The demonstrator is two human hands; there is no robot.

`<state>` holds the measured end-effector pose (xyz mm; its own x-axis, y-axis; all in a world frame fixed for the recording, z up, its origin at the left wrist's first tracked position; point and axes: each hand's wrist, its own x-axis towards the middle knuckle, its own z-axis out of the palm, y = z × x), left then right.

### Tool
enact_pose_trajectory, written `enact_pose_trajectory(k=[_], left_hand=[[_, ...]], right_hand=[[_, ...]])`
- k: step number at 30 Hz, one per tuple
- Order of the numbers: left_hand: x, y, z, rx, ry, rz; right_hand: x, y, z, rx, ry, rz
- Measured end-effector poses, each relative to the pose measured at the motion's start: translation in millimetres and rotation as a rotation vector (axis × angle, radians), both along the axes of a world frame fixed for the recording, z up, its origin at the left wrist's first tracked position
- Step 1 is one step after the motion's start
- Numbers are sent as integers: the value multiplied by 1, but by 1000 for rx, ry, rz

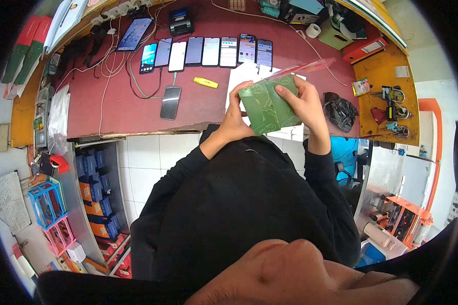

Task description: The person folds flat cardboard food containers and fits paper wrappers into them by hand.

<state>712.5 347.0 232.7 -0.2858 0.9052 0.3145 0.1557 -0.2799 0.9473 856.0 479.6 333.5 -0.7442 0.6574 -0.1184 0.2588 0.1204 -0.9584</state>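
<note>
Both of my hands hold a green, leaf-patterned folded item (262,109) above the desk's front edge. It looks like a wallet or a notebook cover, but I cannot tell which. A pinkish see-through plastic strip (310,67) sticks out from its top toward the right. My left hand (235,114) grips the left side, fingers closed behind it. On the right part of the cover lies the thumb of my right hand (306,101), with its fingers wrapped round the far side. White papers (239,76) lie beneath, partly hidden by the item and my hands.
Several phones (194,51) stand in a row at the back, with a tablet (133,34) to their left. Nearer lie a cabled phone (170,102) and a yellow highlighter (205,82). A black plastic bag (340,112) sits at the right. White cables cross the red desk (91,109).
</note>
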Motion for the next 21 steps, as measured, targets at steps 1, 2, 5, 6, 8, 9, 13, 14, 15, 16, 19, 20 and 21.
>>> enact_pose_trajectory(k=[1,2,5,6,8,9,13,14,15,16,19,20,21], left_hand=[[-1,-1,0,-10,-1,20],[-1,-2,-1,-12,-1,25],[-2,-5,-4,17,7,70],[-2,-6,-2,-1,6,49],[-1,-5,-1,-14,4,26],[0,-4,-2,-12,-3,7],[0,-2,4,55,3,9],[-2,-3,8,54,4,7],[-3,-3,12,-1,12,-13],[-4,-3,15,-56,21,-31],[-3,-4,16,-163,-4,-89],[-3,-5,16,-161,-5,-89],[-3,-5,16,-170,-17,-92]], right_hand=[[-4,-1,-4,-8,32,-48],[-6,-4,-4,21,74,-109],[-6,-12,-9,66,95,-179],[-6,-14,-10,65,94,-179],[-10,-18,-10,241,44,-142],[-11,-20,-11,243,45,-144],[-14,-20,-14,341,-16,-68],[-14,-21,-10,226,39,-56],[-15,-22,-8,112,92,-43],[-14,-22,-8,112,91,-42],[-13,-16,-12,-58,154,-103],[-12,-15,-21,44,85,-93],[-12,-15,-24,147,17,-83]])
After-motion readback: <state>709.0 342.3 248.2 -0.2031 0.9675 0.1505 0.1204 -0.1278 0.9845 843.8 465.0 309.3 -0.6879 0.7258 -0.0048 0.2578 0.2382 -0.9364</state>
